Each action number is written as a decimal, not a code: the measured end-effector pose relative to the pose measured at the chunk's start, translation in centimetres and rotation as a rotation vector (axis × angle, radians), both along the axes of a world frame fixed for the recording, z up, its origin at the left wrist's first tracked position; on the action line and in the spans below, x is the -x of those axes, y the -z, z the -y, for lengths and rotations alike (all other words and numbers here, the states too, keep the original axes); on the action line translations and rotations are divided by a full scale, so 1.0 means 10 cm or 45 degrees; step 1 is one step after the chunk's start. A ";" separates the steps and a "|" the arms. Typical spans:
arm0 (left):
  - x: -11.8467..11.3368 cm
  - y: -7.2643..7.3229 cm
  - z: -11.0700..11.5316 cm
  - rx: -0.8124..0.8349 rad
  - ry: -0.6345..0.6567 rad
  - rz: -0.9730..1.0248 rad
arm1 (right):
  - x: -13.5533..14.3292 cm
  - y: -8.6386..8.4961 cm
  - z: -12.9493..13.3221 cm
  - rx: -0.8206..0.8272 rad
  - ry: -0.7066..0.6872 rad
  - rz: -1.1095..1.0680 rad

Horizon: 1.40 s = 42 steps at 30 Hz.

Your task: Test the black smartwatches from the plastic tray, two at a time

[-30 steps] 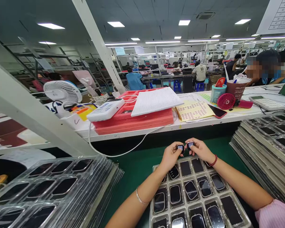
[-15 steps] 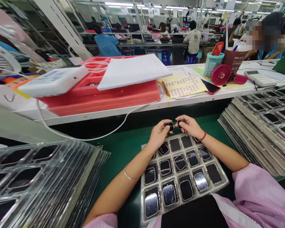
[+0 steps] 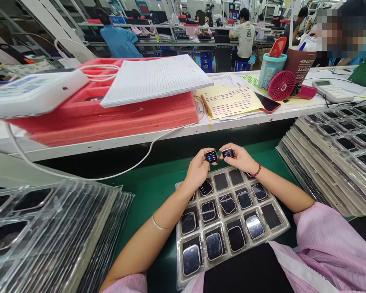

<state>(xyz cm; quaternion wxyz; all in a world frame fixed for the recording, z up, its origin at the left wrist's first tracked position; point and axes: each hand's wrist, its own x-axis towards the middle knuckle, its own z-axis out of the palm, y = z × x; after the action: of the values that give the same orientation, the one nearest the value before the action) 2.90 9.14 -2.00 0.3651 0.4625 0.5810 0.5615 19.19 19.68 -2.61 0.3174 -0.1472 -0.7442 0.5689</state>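
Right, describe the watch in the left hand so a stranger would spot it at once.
On the green table, between two stacks of trays, lies a single tray. Near its far edge, the left hand holds the watch. Its lit screen is mostly uncovered, whereas the neighbouring lit watch is partly covered by the right hand.

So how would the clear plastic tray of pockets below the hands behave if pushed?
The tray would probably slide rather than tip, since it lies broad and flat. The black rounded-square watches in it might shift, as several sit askew in roomy pockets.
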 end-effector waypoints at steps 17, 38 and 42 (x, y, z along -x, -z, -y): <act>0.02 0.00 0.00 0.025 -0.061 -0.002 | -0.02 0.01 -0.02 0.298 -0.155 0.037; 0.02 0.02 0.00 -0.065 0.009 0.014 | -0.01 0.02 -0.03 0.169 -0.087 0.002; 0.01 -0.02 0.01 -0.011 0.004 0.033 | -0.01 0.01 -0.03 0.210 -0.079 0.015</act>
<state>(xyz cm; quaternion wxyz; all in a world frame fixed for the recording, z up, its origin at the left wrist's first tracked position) 2.79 9.04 -1.78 0.3717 0.4576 0.5730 0.5693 19.24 19.95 -2.67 0.2820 -0.1531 -0.7009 0.6370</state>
